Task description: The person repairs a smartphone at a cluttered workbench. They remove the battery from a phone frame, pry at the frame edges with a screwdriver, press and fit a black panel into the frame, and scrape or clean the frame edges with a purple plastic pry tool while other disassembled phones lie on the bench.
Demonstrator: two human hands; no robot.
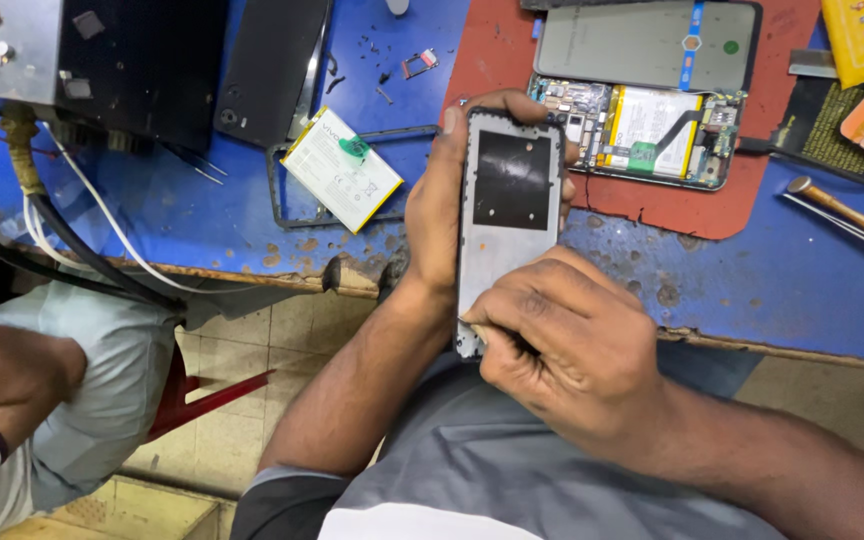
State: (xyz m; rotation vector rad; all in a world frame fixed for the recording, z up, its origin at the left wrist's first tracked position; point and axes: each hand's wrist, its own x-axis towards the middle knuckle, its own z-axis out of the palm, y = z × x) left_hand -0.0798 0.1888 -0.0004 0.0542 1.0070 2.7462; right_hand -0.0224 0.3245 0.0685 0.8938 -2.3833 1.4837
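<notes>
Gripping the phone frame firmly in the left hand steadies it best while the right hand, pinched shut, works its lower edge.

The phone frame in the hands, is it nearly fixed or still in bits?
Still in bits. Already out: a white battery lies loose on the blue bench, and another phone lies opened on the red mat. In hand: the left hand holds the bare phone frame while the right hand works its lower edge. Nothing is back together.
</notes>
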